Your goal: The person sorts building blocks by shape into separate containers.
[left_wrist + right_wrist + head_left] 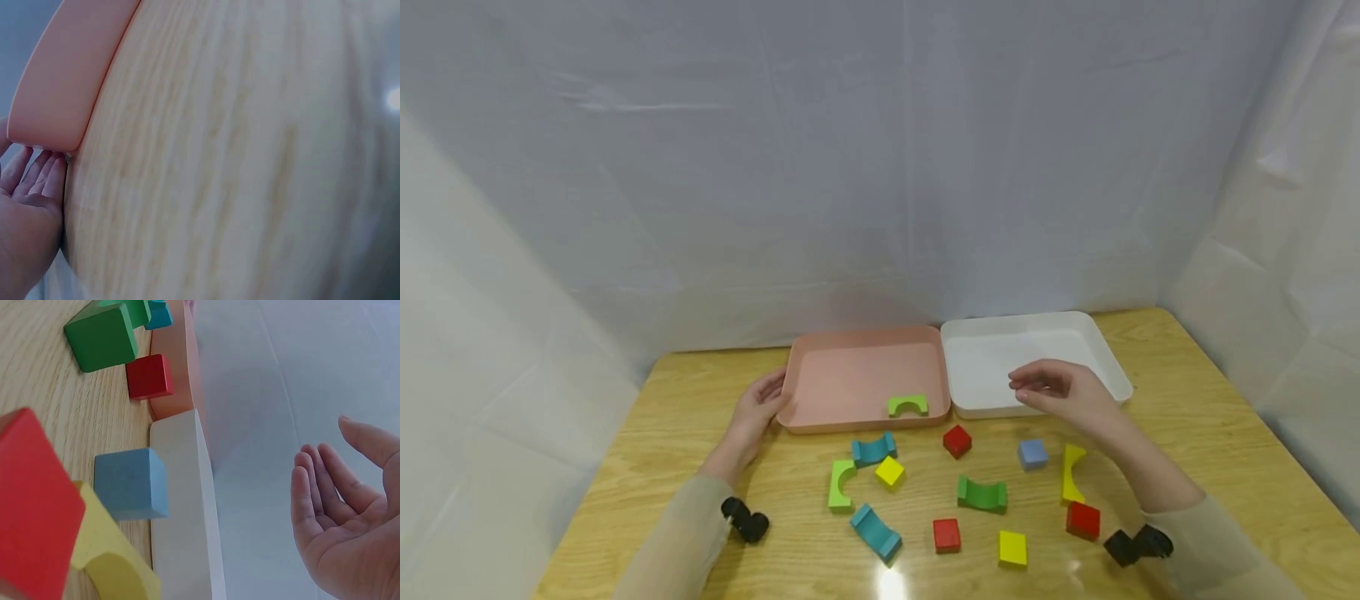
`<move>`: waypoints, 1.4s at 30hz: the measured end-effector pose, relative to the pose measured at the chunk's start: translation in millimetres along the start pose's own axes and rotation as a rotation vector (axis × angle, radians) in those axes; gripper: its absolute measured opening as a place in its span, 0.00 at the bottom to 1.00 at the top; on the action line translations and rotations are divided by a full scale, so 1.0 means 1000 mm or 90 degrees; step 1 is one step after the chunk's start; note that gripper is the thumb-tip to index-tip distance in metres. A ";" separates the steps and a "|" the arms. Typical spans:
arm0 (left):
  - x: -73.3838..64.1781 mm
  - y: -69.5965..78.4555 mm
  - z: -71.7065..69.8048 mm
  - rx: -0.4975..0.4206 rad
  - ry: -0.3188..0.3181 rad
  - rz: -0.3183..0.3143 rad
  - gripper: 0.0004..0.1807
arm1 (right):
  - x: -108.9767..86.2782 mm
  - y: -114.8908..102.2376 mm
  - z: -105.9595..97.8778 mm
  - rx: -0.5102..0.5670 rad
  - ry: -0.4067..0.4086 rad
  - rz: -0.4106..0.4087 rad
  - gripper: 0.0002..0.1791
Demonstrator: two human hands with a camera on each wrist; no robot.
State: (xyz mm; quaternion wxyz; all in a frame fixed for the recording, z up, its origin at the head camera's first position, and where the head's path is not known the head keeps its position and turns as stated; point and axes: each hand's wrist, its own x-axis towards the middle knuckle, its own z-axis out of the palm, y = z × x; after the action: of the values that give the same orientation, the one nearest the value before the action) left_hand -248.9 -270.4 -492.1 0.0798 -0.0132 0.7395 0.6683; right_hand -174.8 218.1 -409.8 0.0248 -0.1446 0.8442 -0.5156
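Note:
My left hand (756,414) is at the left end of the pink tray (861,362). In the left wrist view its fingers (39,172) touch the outer wall of that tray, fairly straight. One light green arch block (907,400) stands inside the pink tray near its front right corner. Over the white tray (992,354) hovers my right hand (1071,396), with fingers loosely bent and holding nothing; the right wrist view shows a gap between thumb and fingers. Nearest below it on the table are a blue cube (1033,454) and a yellow arch block (1070,475).
Scattered in front of the trays lie red blocks (957,442), yellow blocks (1012,549), teal curved blocks (876,533), a green curved block (982,495) and another light green arch (838,487). The two trays stand side by side at the back of the wooden table (700,383), before a white sheet.

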 end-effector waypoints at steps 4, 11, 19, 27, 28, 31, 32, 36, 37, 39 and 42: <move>0.000 0.000 -0.001 -0.002 0.003 0.001 0.32 | -0.005 0.005 -0.004 0.016 0.003 0.018 0.16; 0.000 -0.001 -0.003 0.002 0.001 0.003 0.32 | -0.016 0.016 -0.011 0.013 0.013 0.015 0.16; 0.000 0.000 -0.001 -0.004 0.002 0.005 0.33 | -0.027 0.034 -0.021 0.005 0.017 0.024 0.16; 0.003 0.000 -0.001 -0.005 0.001 0.009 0.33 | -0.036 0.049 -0.026 -0.006 0.038 0.050 0.17; 0.003 0.000 -0.001 -0.007 0.002 0.008 0.33 | -0.038 0.050 -0.027 -0.007 0.039 0.053 0.17; 0.003 0.000 -0.001 -0.007 0.001 0.006 0.33 | -0.041 0.055 -0.029 -0.008 0.043 0.070 0.18; 0.003 0.000 -0.002 -0.008 0.002 0.005 0.33 | -0.042 0.057 -0.029 -0.005 0.043 0.075 0.18; 0.002 0.000 -0.001 -0.006 0.008 0.003 0.33 | -0.046 0.062 -0.031 0.006 0.041 0.087 0.19; 0.002 0.000 -0.001 -0.005 0.010 0.004 0.32 | -0.047 0.064 -0.032 0.009 0.040 0.088 0.19; 0.002 0.000 -0.001 -0.003 0.012 0.003 0.32 | -0.049 0.067 -0.033 0.009 0.037 0.097 0.20; 0.001 0.000 0.000 -0.001 0.013 0.000 0.33 | -0.052 0.071 -0.033 0.002 0.035 0.121 0.21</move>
State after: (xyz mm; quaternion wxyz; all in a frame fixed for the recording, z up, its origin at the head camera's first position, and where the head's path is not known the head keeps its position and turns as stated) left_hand -249.9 -270.8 -492.2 0.0726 -0.0200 0.7397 0.6687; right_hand -146.6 290.9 -461.9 0.0506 -0.0499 0.8537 -0.5160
